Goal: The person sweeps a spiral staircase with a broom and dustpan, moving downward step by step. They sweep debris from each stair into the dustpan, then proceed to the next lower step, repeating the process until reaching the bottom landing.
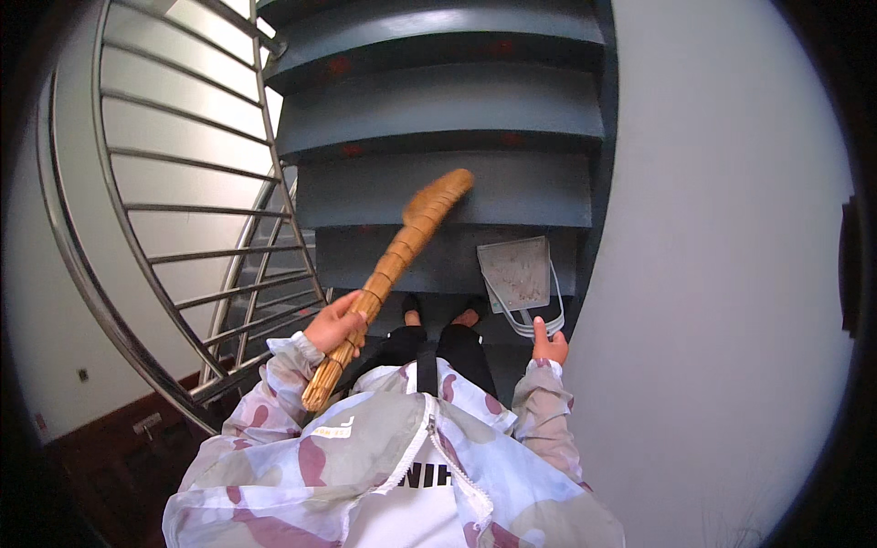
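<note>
My left hand [337, 324] is wrapped around the lower part of a bound straw hand broom [387, 270]. The broom slants up to the right, its curved head over a grey stair tread [527, 181]. At the right, my right hand [550, 344] grips the handle end of a pale plastic dustpan [517, 270], thumb on top. Bits of debris lie scattered in the pan, which is beside my right foot. How the fingers wrap the dustpan handle is partly hidden.
Dark grey steps rise ahead of me, with faint red marks on their risers. On the left runs a metal stair railing [195, 208], with more steps visible through its bars. A plain pale wall [712, 240] closes the right side. My feet [466, 316] stand on a step below.
</note>
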`<state>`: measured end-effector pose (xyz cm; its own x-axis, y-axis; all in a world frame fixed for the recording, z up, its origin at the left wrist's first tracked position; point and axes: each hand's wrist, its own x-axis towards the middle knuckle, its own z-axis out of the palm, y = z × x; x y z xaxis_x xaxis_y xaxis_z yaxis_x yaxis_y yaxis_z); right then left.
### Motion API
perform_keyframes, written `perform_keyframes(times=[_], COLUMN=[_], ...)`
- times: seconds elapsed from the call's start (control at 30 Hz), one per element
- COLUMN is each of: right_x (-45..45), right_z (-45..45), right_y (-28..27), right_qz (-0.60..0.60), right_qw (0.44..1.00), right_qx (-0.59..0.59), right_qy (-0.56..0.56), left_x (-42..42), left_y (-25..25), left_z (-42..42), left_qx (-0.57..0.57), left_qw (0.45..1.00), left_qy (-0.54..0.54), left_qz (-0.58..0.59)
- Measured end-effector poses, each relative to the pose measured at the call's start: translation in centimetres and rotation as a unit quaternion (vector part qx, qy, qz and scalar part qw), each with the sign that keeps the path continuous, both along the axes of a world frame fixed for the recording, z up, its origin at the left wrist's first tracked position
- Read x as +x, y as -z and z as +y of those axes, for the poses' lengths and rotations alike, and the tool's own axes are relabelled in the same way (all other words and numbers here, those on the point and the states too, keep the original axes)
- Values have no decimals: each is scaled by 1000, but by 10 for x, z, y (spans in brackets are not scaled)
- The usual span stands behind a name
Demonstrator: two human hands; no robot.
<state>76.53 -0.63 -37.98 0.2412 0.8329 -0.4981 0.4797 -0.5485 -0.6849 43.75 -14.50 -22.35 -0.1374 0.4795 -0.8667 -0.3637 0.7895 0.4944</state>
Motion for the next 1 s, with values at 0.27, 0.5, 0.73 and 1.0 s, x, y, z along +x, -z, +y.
perform_keyframes(times=[0.27, 0.5, 0.73, 1.0], right_x=[-35, -60, -64, -91], right_z=[-6, -11, -24, -36], right_y=[-19, -39, -21, -35], right_qz=[-32, -19, -24, -37], right_qw=[995, 994, 992, 988], right_qx=[-12, -27, -31, -49], right_qy=[-96, -103, -120, -143], left_x=[-47, 1, -18, -32], left_y=[47, 19, -27, 29], left_z=[-45, -62, -117, -195], left_qx=[-8, 11, 6, -25], left_qw=[981, 988, 963, 923], left_qy=[-191, -81, -171, -347], left_qz=[33, -131, -207, -164])
